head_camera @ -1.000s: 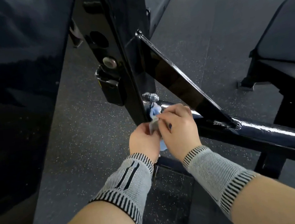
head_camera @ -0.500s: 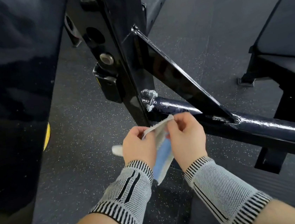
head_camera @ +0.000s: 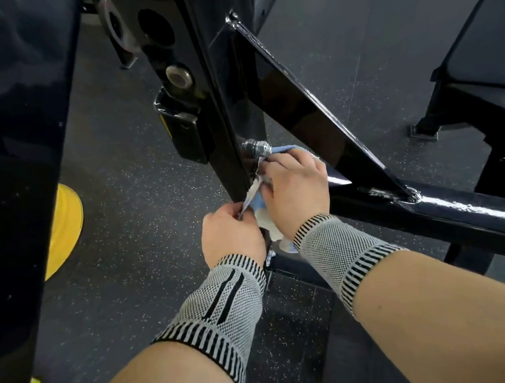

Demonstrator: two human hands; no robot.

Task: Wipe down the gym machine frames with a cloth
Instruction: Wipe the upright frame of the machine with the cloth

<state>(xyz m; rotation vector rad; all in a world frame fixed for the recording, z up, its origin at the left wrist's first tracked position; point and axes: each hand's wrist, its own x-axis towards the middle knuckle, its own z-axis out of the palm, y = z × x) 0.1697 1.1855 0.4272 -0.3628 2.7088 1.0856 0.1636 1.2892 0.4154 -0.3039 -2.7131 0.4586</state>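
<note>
You are in the middle of the wipe, working at the silver bolt (head_camera: 257,147) where the black upright post (head_camera: 219,107) meets the round lower bar (head_camera: 467,211). Judging by the glossy shine on that bar and on the slanted brace (head_camera: 314,105) above it, those parts may already be clean, though the pictures cannot confirm it. The joint around the bolt is what you are on now; the rest of the post above the bolt, the big black panel (head_camera: 5,156) well to the left of it, and the bench (head_camera: 486,48) far to the right look like work left to do.

Your right hand (head_camera: 296,191) sits just right of and below the bolt, palm down, fingers curled over the blue cloth (head_camera: 284,149) and pressing it against the joint (a blue edge peeks out beside the bolt). Your left hand (head_camera: 231,236) is lower, below the bolt, with thumb and fingertips pinched on the trailing pale end of the cloth. Both wrists wear grey knit wrist sleeves (head_camera: 223,308).
</note>
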